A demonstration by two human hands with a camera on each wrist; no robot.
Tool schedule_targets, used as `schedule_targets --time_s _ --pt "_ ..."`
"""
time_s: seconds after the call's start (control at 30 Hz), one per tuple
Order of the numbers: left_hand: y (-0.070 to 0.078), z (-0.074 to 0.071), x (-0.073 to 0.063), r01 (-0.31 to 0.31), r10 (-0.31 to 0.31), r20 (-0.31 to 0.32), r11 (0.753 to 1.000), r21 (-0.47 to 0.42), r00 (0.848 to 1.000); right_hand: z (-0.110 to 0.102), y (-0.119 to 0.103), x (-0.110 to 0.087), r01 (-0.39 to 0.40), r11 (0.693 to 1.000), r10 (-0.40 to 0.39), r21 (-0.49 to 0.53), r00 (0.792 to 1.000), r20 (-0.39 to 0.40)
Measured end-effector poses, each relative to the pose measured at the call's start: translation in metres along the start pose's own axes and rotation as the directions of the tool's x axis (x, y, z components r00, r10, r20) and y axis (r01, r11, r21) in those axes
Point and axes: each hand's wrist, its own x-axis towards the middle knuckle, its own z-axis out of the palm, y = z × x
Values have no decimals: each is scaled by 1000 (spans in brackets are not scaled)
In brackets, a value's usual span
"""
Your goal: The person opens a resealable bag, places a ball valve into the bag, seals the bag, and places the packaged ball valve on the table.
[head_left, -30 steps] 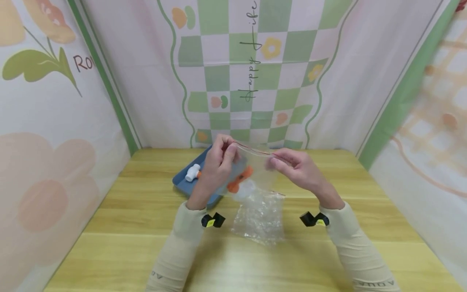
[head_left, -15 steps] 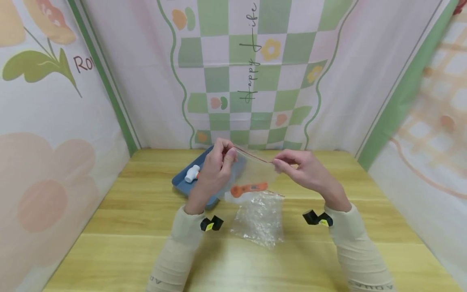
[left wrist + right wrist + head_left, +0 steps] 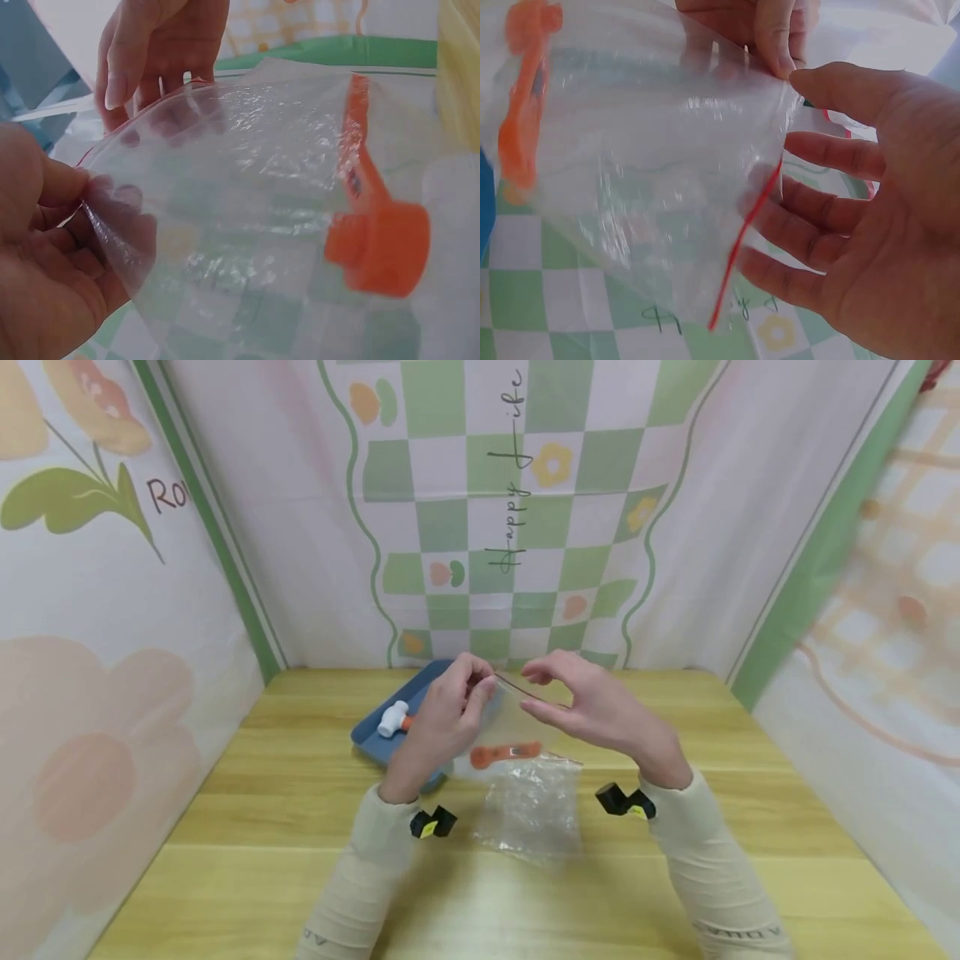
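My left hand point(image 3: 450, 706) pinches one top corner of a clear zip bag point(image 3: 512, 718), which hangs above the table. An orange toy tool point(image 3: 506, 754) lies across the bottom of the bag; its thick round end point(image 3: 390, 247) shows through the film in the left wrist view, but its exact kind is unclear. Beside the bag's red-lined mouth is my right hand point(image 3: 600, 706), thumb and fingers spread apart. In the right wrist view, the fingers of the right hand point(image 3: 900, 187) lie along the red strip point(image 3: 746, 232), some behind the film, without pinching it.
A blue tray point(image 3: 375, 745) stands behind my left forearm, with a white-headed toy hammer point(image 3: 393, 718) in it. Another clear zip bag point(image 3: 528, 814) lies flat on the wooden table point(image 3: 225, 810) below the raised one. Patterned curtains point(image 3: 495, 527) enclose the table.
My right hand has let go of the bag's mouth edge, spread its fingers and moved left along it. Earlier, the orange toy tool swung from slanted to nearly level. My left hand keeps its pinch.
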Motion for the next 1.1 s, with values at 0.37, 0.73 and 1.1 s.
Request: schedule_targets --time_s 0.37,0.73,1.1 --pt "-1 -3 -3 5 -2 82 999 -41 997 9 -7 9 43 997 -45 58 998 37" --pt "0 -2 -5 12 -5 94 997 -75 996 12 -4 5 49 992 -53 120 998 27" --pt "-1 -2 -5 18 -8 131 997 -76 991 14 -5 2 110 991 -108 73 994 -29"
